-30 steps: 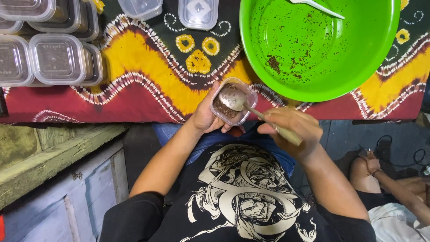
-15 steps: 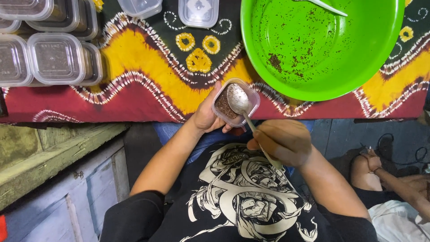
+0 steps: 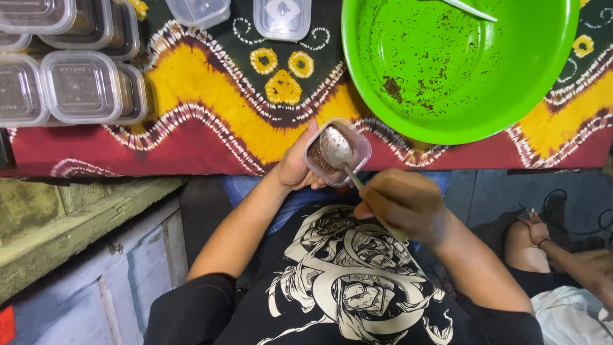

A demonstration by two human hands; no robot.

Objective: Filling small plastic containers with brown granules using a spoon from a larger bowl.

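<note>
Peering down, I cannot make out the spoon's (image 3: 336, 148) handle end, buried inside my right hand (image 3: 403, 203), and the brown grains in the small plastic tub (image 3: 337, 152) are blurred. Beyond it sit the green bowl (image 3: 460, 67) flecked with crumbs, lidded containers (image 3: 80, 86) at far left, all on a patterned cloth (image 3: 211, 108). My left hand (image 3: 297, 167) curls its fingers around the tub at the table edge; my right fingers pinch the handle, bowl of the spoon inside the tub.
</note>
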